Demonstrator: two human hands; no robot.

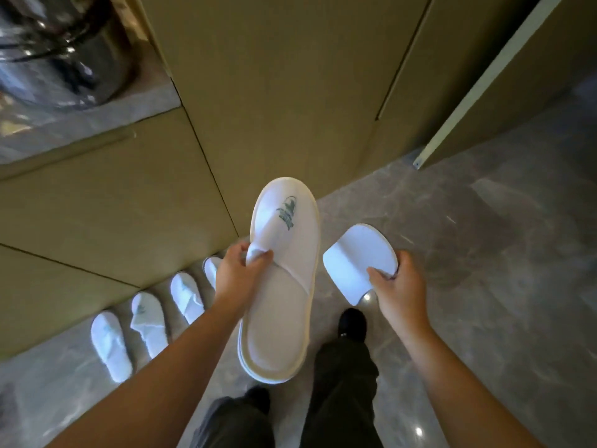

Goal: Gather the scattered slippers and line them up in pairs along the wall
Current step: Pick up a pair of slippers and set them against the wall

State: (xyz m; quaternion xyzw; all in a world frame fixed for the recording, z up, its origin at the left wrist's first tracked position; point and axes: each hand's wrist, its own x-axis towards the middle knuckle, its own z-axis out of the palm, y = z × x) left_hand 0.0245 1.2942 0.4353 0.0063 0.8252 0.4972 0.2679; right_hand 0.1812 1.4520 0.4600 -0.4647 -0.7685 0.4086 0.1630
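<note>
A person stands on a grey marble floor (484,253) beside a tan panelled wall (274,92), a white slipper in each hand. The left hand (237,274) has its grip pinched shut on the edge of the strap of the larger slipper (281,286), which hangs sole-down with its toe pointing away from the grip toward the wall; a green leaf-like logo (287,212) is printed on the toe, its lettering too blurred to read. The right hand (399,292) is clamped on the second slipper (358,257), thumb over one edge and fingers behind; this one shows a plain white face, with no marking visible. The two slippers are held just beside each other, not touching. To the left of the left grip and below it, four more white slippers (147,321) lie in a row on the floor, toes toward the wall. Dark trousers (342,376) and a black shoe (352,321) show beneath the hands.
</note>
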